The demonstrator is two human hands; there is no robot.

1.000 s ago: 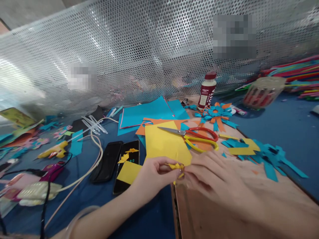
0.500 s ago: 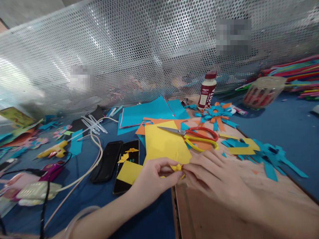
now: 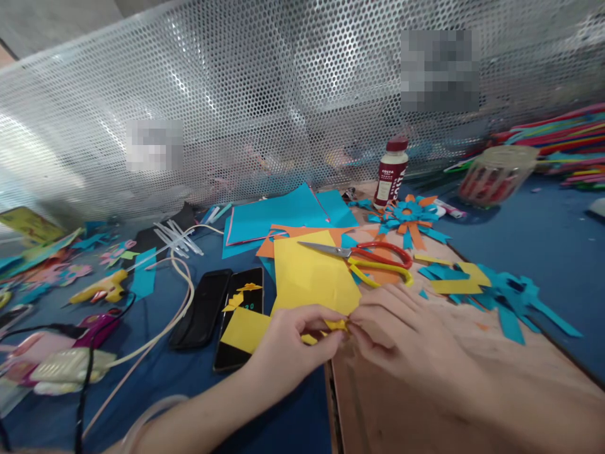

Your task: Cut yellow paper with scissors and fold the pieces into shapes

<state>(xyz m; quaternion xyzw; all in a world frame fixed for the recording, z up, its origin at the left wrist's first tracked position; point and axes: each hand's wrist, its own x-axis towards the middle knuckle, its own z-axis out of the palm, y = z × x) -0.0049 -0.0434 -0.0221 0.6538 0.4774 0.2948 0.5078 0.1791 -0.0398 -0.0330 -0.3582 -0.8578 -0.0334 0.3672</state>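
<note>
A small yellow paper piece is pinched between my two hands near the front middle. My left hand grips its left side with thumb and forefinger. The fingertips of my right hand close on its right end. Just beyond lies a yellow sheet, with open scissors with red and yellow handles resting on its right part. Left of my left hand, a yellow paper square and small yellow cut-outs lie on a phone.
A second black phone, a yellow glue gun and cables lie left. Blue sheets are behind. Toward the right are a bottle, blue and orange paper flowers, and a jar. A perforated metal screen rises behind.
The small yellow piece has turned slightly between my fingertips and shows a flatter shape. Both hands stay in nearly the same place, still pinching it.
</note>
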